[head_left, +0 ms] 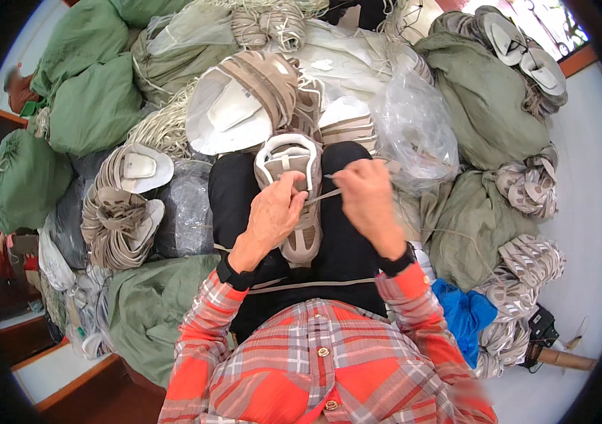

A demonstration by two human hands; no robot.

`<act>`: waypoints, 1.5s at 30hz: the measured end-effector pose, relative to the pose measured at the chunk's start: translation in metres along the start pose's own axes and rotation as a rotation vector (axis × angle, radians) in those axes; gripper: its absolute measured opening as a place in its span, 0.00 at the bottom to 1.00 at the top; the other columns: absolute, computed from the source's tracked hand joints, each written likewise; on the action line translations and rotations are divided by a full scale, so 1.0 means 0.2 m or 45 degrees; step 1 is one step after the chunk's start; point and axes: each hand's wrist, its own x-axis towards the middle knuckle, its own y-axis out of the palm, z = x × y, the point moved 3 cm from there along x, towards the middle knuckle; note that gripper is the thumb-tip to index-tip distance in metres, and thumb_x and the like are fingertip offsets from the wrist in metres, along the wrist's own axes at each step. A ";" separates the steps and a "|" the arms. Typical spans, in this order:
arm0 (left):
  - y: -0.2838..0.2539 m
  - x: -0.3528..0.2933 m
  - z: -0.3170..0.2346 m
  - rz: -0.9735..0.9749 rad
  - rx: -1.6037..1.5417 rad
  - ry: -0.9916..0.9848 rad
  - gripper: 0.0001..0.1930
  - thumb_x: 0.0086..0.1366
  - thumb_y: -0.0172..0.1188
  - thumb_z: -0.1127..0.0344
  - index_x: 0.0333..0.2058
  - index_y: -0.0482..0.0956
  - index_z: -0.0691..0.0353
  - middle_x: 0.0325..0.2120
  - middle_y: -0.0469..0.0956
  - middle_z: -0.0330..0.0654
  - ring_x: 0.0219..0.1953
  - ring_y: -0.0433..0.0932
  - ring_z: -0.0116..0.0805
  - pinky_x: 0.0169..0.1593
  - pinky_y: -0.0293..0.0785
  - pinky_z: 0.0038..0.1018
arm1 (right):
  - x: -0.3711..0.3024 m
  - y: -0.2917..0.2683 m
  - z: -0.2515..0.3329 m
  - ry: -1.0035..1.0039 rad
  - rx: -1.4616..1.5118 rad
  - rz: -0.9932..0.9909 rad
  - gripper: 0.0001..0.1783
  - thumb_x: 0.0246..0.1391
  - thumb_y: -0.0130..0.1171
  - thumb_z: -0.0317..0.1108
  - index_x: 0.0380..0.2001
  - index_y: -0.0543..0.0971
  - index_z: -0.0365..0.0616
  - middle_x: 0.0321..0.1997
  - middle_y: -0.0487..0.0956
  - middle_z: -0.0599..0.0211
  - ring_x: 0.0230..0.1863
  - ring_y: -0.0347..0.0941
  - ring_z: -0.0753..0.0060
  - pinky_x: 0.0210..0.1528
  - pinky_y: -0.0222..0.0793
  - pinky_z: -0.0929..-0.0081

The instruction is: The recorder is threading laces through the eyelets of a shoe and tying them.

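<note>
A beige-and-brown shoe upper with a white-edged collar lies between my knees, its toe end toward me. My left hand is closed at its left side, thumb and fingers pinching near the eyelets; exactly what the fingertips grip is partly hidden. To the right of the upper, my right hand pinches a flat beige shoelace drawn taut from the eyelets. This hand is slightly blurred. Another stretch of lace runs across my lap below the upper.
Nested stacks of shoe uppers stand beyond my knees, with more stacks at the left. A bundle of laces lies behind. Green sacks, a clear plastic bag and a blue bag surround me.
</note>
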 end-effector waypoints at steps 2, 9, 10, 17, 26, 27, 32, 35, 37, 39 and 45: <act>0.01 0.01 -0.01 -0.017 0.018 -0.014 0.11 0.58 0.56 0.71 0.41 0.73 0.63 0.25 0.77 0.47 0.30 0.77 0.48 0.33 0.71 0.37 | 0.01 0.05 0.05 -0.026 -0.071 0.036 0.04 0.43 0.57 0.25 0.26 0.78 0.47 0.28 0.72 0.66 0.38 0.66 0.59 0.41 0.60 0.64; 0.04 0.04 0.00 -0.110 -0.178 -0.101 0.08 0.59 0.55 0.71 0.37 0.79 0.65 0.27 0.80 0.50 0.29 0.80 0.42 0.35 0.73 0.31 | -0.01 0.09 0.08 -0.037 -0.198 0.187 0.04 0.37 0.58 0.29 0.22 0.76 0.45 0.27 0.71 0.66 0.38 0.65 0.61 0.41 0.55 0.65; 0.06 0.04 0.03 -0.087 -0.314 -0.168 0.09 0.59 0.55 0.72 0.37 0.79 0.65 0.28 0.80 0.50 0.28 0.80 0.39 0.35 0.74 0.28 | -0.01 0.10 0.10 -0.026 -0.245 0.216 0.07 0.32 0.58 0.30 0.21 0.75 0.43 0.26 0.72 0.65 0.38 0.65 0.61 0.41 0.55 0.64; 0.06 0.08 0.09 0.031 -0.687 -0.393 0.09 0.59 0.54 0.74 0.38 0.78 0.68 0.26 0.80 0.43 0.29 0.79 0.30 0.35 0.73 0.23 | -0.01 0.14 0.08 0.031 -0.225 0.216 0.06 0.35 0.57 0.30 0.23 0.76 0.42 0.25 0.75 0.64 0.37 0.67 0.61 0.42 0.55 0.63; -0.11 0.16 -0.07 0.017 0.683 0.666 0.02 0.51 0.56 0.73 0.25 0.74 0.61 0.26 0.70 0.42 0.31 0.75 0.45 0.31 0.72 0.35 | 0.00 0.09 0.13 -0.121 -0.144 0.053 0.04 0.43 0.58 0.30 0.25 0.75 0.44 0.33 0.73 0.64 0.40 0.65 0.61 0.45 0.56 0.64; -0.21 0.18 -0.07 -0.076 0.776 0.593 0.01 0.51 0.57 0.72 0.25 0.75 0.62 0.25 0.71 0.40 0.30 0.75 0.45 0.31 0.72 0.35 | 0.01 0.05 0.15 -0.131 -0.136 0.058 0.04 0.43 0.58 0.30 0.25 0.75 0.44 0.33 0.73 0.64 0.40 0.65 0.61 0.45 0.56 0.64; -0.48 0.19 0.11 -0.049 0.301 0.116 0.04 0.53 0.59 0.69 0.27 0.80 0.61 0.24 0.76 0.46 0.25 0.75 0.39 0.30 0.71 0.32 | -0.01 0.13 0.23 -0.377 -0.124 0.401 0.06 0.41 0.60 0.33 0.25 0.75 0.46 0.31 0.68 0.66 0.39 0.63 0.62 0.42 0.57 0.66; -0.38 0.09 0.26 0.198 -0.570 -0.246 0.06 0.59 0.57 0.69 0.29 0.79 0.66 0.22 0.76 0.39 0.22 0.70 0.27 0.27 0.66 0.22 | 0.03 0.11 0.22 -0.387 -0.220 0.370 0.05 0.40 0.58 0.33 0.22 0.74 0.44 0.30 0.68 0.64 0.37 0.64 0.62 0.39 0.58 0.66; -0.37 0.03 0.31 0.341 -1.104 -0.438 0.06 0.60 0.57 0.69 0.29 0.76 0.66 0.22 0.74 0.37 0.21 0.67 0.24 0.25 0.63 0.20 | 0.09 0.05 0.14 -0.271 0.120 0.570 0.08 0.44 0.60 0.37 0.23 0.77 0.44 0.29 0.70 0.65 0.36 0.64 0.61 0.39 0.59 0.65; -0.31 -0.03 0.32 0.495 -1.640 -0.619 0.06 0.60 0.57 0.69 0.30 0.74 0.67 0.21 0.71 0.35 0.20 0.64 0.21 0.24 0.61 0.18 | 0.16 -0.04 0.09 -0.123 0.458 0.924 0.11 0.45 0.65 0.41 0.23 0.80 0.46 0.25 0.75 0.66 0.35 0.68 0.62 0.40 0.59 0.66; -0.26 -0.14 0.31 0.212 -2.370 -0.343 0.05 0.61 0.53 0.71 0.31 0.72 0.68 0.23 0.69 0.40 0.20 0.61 0.23 0.22 0.57 0.18 | 0.18 -0.27 0.15 -0.042 1.066 1.033 0.09 0.36 0.70 0.32 0.20 0.79 0.42 0.23 0.74 0.74 0.34 0.65 0.72 0.39 0.59 0.75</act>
